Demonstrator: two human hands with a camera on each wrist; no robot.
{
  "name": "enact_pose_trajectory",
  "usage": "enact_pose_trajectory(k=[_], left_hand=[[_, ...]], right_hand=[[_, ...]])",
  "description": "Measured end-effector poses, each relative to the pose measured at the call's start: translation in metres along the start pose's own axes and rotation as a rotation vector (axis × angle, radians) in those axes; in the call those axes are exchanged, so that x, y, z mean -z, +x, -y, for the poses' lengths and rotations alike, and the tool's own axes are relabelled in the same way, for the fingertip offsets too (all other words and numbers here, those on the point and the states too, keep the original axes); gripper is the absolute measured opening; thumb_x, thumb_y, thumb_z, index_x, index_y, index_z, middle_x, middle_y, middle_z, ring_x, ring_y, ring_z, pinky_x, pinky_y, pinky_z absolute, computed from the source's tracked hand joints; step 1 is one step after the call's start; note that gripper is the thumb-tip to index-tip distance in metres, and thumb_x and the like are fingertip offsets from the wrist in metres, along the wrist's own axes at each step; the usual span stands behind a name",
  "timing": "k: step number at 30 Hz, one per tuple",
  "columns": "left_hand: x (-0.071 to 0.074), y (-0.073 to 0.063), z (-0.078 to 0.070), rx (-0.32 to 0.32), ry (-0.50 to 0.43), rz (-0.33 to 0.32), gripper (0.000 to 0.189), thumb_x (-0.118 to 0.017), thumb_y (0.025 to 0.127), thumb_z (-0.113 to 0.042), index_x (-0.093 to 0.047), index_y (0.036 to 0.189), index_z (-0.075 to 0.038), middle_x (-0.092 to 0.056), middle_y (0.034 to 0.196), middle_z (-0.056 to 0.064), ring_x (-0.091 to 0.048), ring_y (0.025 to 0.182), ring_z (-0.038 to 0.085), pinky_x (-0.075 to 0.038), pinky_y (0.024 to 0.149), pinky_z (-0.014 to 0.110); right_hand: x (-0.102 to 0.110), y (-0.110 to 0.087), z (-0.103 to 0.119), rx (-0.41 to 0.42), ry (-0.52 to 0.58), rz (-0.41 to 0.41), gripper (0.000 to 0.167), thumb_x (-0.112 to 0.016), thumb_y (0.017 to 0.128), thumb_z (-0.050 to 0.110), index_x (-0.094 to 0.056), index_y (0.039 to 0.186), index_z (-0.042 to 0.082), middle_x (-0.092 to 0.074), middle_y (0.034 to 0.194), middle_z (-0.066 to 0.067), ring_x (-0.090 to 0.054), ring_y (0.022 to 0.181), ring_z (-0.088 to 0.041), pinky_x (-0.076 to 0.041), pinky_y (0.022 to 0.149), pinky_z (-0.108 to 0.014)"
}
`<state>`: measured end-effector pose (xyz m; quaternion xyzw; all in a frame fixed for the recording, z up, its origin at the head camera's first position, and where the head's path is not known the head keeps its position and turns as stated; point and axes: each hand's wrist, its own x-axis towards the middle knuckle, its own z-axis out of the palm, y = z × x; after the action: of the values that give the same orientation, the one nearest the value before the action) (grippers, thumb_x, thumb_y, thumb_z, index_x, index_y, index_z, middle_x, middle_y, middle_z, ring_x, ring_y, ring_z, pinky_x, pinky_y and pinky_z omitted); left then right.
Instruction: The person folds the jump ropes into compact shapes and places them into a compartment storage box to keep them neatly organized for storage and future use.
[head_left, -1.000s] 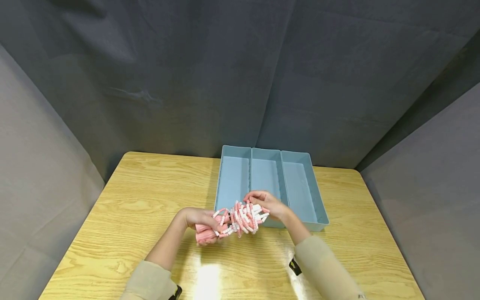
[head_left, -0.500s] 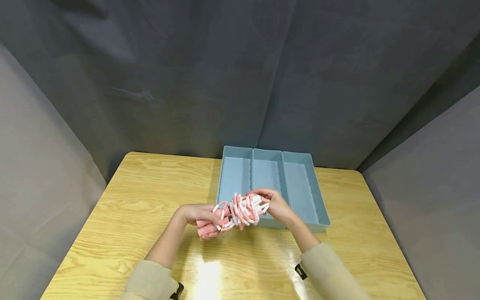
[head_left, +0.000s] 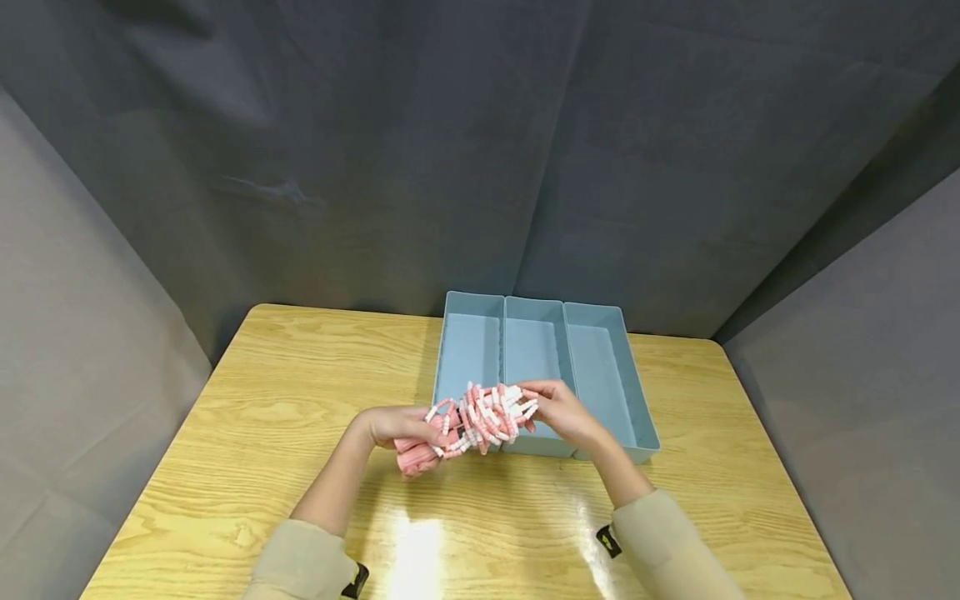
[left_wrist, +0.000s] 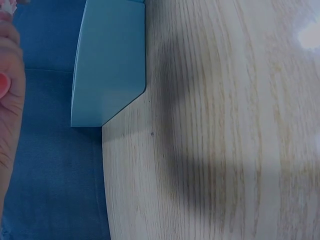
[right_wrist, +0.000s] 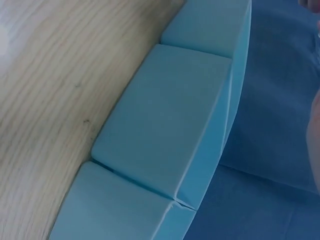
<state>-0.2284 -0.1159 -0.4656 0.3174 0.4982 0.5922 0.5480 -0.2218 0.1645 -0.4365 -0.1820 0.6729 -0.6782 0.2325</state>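
Note:
A bundled bead garland [head_left: 489, 417], pink and white, hangs above the table between my two hands. Pink tassels [head_left: 417, 456] stick out at its left end, where my left hand [head_left: 397, 425] grips them with the thumb on top. At the other end, my right hand [head_left: 566, 413] pinches the beads with its fingertips; part of those fingers is hidden behind the strands. The left wrist view catches the left hand [left_wrist: 10, 90] at its edge, with a bit of pink and white at the top corner. Only slivers of the right hand [right_wrist: 315, 135] show in the right wrist view.
Beyond the hands, three long blue bins [head_left: 606, 375] stand side by side on the wooden table [head_left: 322, 367]. The garland overlaps the near ends of the left and middle bins in the head view. A dark curtain [head_left: 375, 167] closes off the back, with pale panels at both sides.
The garland has risen slightly, away from the person. My right hand has shifted a little right along its end, while my left hand keeps its grip on the tassels.

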Motion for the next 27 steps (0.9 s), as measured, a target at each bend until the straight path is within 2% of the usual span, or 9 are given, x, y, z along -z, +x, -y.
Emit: enact_pose_trajectory(k=[3,8,14,19,23,27], left_hand=[[0.001,0.0,0.0,0.011,0.001,-0.007,0.019,-0.044,0.09,-0.019,-0.05,0.088,-0.001,-0.057,0.061,0.005,-0.054,0.046,0.011,-0.047,0.045,0.027],[0.002,-0.001,0.0,0.024,-0.007,-0.006,0.024,-0.044,0.089,-0.019,-0.048,0.09,0.004,-0.058,0.062,0.006,-0.054,0.046,0.011,-0.047,0.045,0.027],[0.002,-0.004,0.001,0.027,-0.002,-0.011,0.023,-0.043,0.091,-0.02,-0.048,0.091,0.003,-0.056,0.062,0.006,-0.053,0.046,0.012,-0.046,0.045,0.027],[0.002,-0.007,0.001,0.045,0.018,-0.027,0.027,-0.045,0.09,-0.019,-0.046,0.091,0.008,-0.055,0.061,0.006,-0.053,0.047,0.012,-0.046,0.045,0.026],[0.002,-0.008,0.002,0.043,0.033,-0.025,0.031,-0.045,0.09,-0.016,-0.043,0.092,0.014,-0.055,0.059,0.006,-0.053,0.045,0.012,-0.046,0.044,0.026],[0.003,-0.008,0.003,0.028,0.047,-0.018,0.024,-0.043,0.091,-0.015,-0.047,0.088,0.009,-0.055,0.059,0.006,-0.053,0.044,0.012,-0.047,0.045,0.027]], right_hand=[[0.002,-0.002,0.004,-0.018,0.058,0.037,0.033,-0.036,0.098,0.009,-0.053,0.112,-0.016,-0.064,0.081,0.001,-0.055,0.061,-0.009,-0.048,0.058,-0.022],[0.003,-0.004,0.01,-0.057,0.14,0.105,0.031,-0.036,0.098,0.014,-0.066,0.09,0.011,-0.065,0.081,0.0,-0.061,0.067,-0.01,-0.052,0.066,-0.023],[0.007,-0.008,0.012,-0.086,0.159,0.203,0.031,-0.038,0.095,0.007,-0.067,0.098,0.014,-0.067,0.094,0.0,-0.064,0.083,-0.012,-0.05,0.082,-0.026],[0.009,-0.008,0.012,-0.12,0.128,0.213,0.026,-0.042,0.095,0.006,-0.066,0.102,0.01,-0.067,0.096,0.0,-0.062,0.085,-0.011,-0.049,0.083,-0.025],[0.009,-0.009,0.012,-0.142,0.069,0.182,0.029,-0.045,0.095,0.012,-0.058,0.114,-0.007,-0.066,0.091,-0.001,-0.059,0.081,-0.01,-0.05,0.075,-0.024],[0.006,-0.009,0.012,-0.146,0.033,0.138,0.041,-0.045,0.096,0.014,-0.046,0.118,-0.02,-0.063,0.085,-0.004,-0.058,0.077,-0.011,-0.049,0.07,-0.022]])
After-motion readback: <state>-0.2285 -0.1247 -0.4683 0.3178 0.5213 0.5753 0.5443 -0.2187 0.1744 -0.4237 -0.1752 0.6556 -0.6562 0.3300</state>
